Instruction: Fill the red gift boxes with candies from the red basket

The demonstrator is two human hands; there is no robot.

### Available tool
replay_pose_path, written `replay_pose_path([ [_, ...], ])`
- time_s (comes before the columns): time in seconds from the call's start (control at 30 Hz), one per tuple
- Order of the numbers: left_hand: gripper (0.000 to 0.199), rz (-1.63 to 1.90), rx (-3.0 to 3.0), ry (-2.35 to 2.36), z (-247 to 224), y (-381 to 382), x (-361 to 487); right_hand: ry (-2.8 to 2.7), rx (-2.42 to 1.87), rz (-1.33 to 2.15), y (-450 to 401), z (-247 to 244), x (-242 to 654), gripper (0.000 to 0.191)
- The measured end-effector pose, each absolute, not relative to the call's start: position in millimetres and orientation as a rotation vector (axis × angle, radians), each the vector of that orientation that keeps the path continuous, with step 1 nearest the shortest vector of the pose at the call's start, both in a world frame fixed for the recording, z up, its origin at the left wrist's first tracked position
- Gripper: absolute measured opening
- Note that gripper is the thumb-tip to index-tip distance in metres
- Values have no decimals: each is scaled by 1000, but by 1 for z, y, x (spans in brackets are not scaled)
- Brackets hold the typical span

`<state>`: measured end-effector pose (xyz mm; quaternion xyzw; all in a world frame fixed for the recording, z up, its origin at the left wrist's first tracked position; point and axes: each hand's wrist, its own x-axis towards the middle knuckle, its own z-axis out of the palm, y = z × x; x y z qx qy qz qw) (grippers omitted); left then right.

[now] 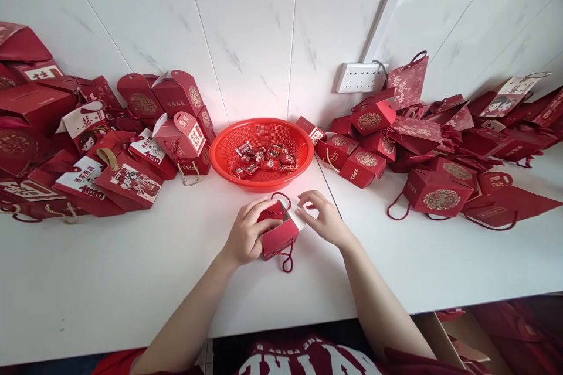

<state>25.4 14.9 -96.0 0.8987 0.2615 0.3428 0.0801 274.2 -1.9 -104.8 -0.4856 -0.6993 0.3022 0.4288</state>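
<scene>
A small red gift box [280, 237] with dark red cord handles stands on the white table in front of me, its top open. My left hand [251, 231] grips the box's left side, fingers reaching over its upper edge. At the box's right, my right hand [323, 218] has its fingers bent at a raised pale flap; whether they pinch it is hard to tell. One cord loop sticks up behind the box, another hangs at its front. Just beyond is a red plastic basket [263, 184] holding several wrapped candies [270, 164].
Red boxes [136, 179] are heaped along the left, and more red boxes [440, 193] lie along the right. A power strip [361, 78] is on the tiled wall. Below the table's edge at lower right stands a cardboard carton [433, 337] with red items.
</scene>
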Motion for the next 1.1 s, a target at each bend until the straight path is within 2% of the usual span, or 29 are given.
replay_pose_path([
  [0.13,26,944,2625,687,-92,13,27,-1800,-1213,828,-1,-107,272,14],
  [0.3,15,955,2514,607,-97,8,31,-1908,-1181,866,-3,-105,265,31],
  [0.37,22,1017,2417,590,-101,8,31,-1908,-1195,905,-4,-105,263,35],
  [0.47,32,1158,2212,621,-107,11,28,-1832,-1231,984,-3,-107,262,35],
  [0.63,16,1362,2102,790,-106,21,14,-1676,-1318,960,-2,-108,265,28],
  [0.73,17,1296,2223,872,-103,25,7,-1643,-1361,938,-2,-107,267,25],
  [0.87,25,1159,2276,932,-101,27,8,-1702,-1339,1078,-4,-104,267,22],
  [1.0,8,1095,2270,951,-101,26,13,-1849,-1395,1032,-7,-101,267,31],
  [1.1,35,1037,2316,856,-96,22,16,-1935,-1350,1007,-8,-98,265,36],
])
